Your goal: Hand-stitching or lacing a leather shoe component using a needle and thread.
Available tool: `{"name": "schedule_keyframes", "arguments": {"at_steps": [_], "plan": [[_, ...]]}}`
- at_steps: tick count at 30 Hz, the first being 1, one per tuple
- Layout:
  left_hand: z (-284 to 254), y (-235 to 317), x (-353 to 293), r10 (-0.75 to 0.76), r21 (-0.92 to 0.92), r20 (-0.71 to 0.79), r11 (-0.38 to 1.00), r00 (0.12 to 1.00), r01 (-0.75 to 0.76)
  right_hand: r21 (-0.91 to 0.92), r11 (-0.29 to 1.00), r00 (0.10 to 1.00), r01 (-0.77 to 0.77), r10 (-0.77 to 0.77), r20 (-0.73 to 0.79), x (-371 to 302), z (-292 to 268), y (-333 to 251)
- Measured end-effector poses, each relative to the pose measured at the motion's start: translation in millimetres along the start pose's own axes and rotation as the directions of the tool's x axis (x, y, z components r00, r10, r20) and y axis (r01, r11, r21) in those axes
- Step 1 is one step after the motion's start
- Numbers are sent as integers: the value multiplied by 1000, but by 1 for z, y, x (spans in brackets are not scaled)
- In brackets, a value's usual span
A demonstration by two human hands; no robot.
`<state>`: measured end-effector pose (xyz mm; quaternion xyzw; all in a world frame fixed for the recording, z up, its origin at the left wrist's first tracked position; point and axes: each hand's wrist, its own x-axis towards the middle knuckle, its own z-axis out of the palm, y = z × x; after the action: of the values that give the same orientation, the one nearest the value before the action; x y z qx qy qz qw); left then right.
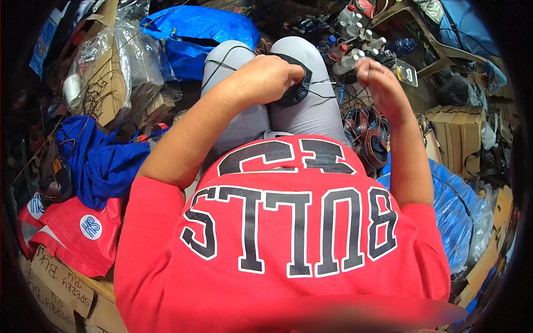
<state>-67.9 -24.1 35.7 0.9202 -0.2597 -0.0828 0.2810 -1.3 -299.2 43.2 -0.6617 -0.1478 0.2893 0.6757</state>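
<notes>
Left hand (269, 79) is clenched on the edge of a small black rounded piece (293, 97) sitting on the grey trousers (327, 119), with a thin pale strand (323, 83) running off it to the right — the right hand (382, 80) is up on that side, fingers curled, and from here I honestly can't tell if they're gripping anything. Writing-wise, the red shirt (277, 222) has huge white-edged black block lettering, the red bag (78, 247) wears a round white logo with blue letters, and the cardboard box (69, 286) below has black marker scrawl.
</notes>
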Motion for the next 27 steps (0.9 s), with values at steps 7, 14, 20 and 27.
{"name": "schedule_keyframes", "arguments": {"at_steps": [7, 14, 20, 27], "plan": [[4, -4, 0, 15, 21, -36, 1000, 999, -14, -846, 531, 972, 59, -223, -72, 24, -7, 11], [6, -8, -2, 16, 60, -34, 998, 999, -14, -898, -55, 899, 437, -5, 438, 27, 77, -19], [8, -24, -25, 125, 103, -116, 988, 985, -113, -876, 10, 876, 482, -12, 482, 28, 71, -12], [5, -10, -37, 55, 141, -169, 990, 984, -31, -883, 65, 881, 464, -137, 453, 20, 71, -11]]}}
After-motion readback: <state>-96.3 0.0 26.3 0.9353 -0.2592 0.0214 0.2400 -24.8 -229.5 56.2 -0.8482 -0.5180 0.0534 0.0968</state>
